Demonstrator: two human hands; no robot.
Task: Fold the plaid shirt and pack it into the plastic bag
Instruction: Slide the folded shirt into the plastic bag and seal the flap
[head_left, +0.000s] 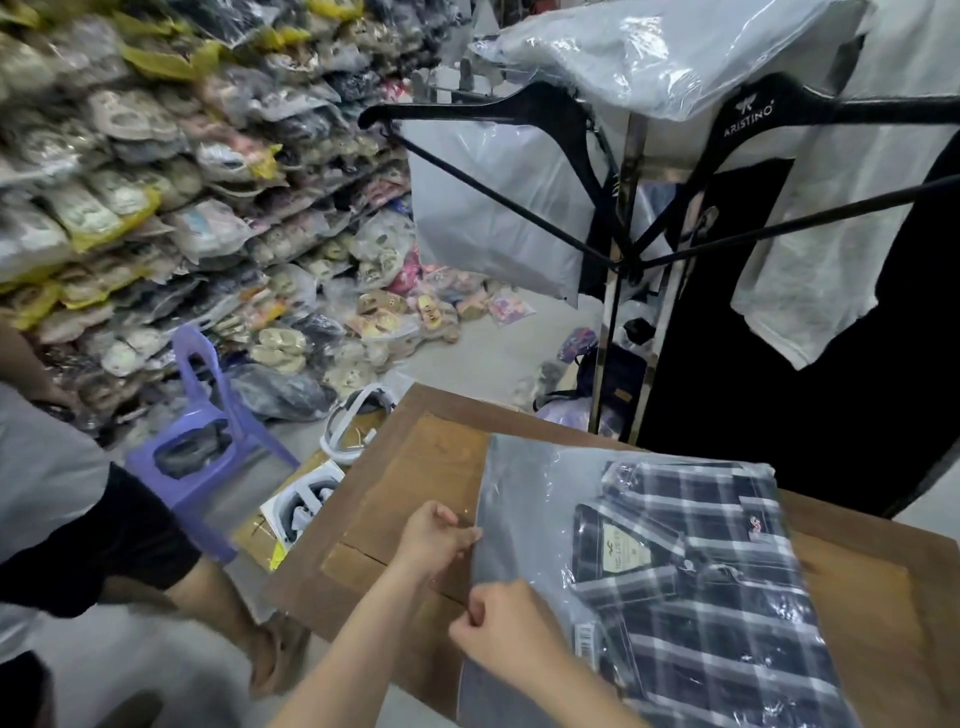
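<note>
The folded plaid shirt (711, 587), dark navy with white stripes, lies inside a clear plastic bag (524, 499) on the wooden table (415, 478). Its collar and label face the bag's left, open end. My left hand (434, 538) pinches the bag's left edge near the middle. My right hand (501, 636) pinches the same edge closer to me, fingers closed on the plastic flap. The lower part of the bag runs out of view at the bottom.
A garment rack (618, 270) with black hangers and bagged clothes stands just behind the table. Another person's arm (208, 608) rests at the table's left corner. A purple plastic chair (208, 415) and piles of bagged goods (156, 182) fill the left.
</note>
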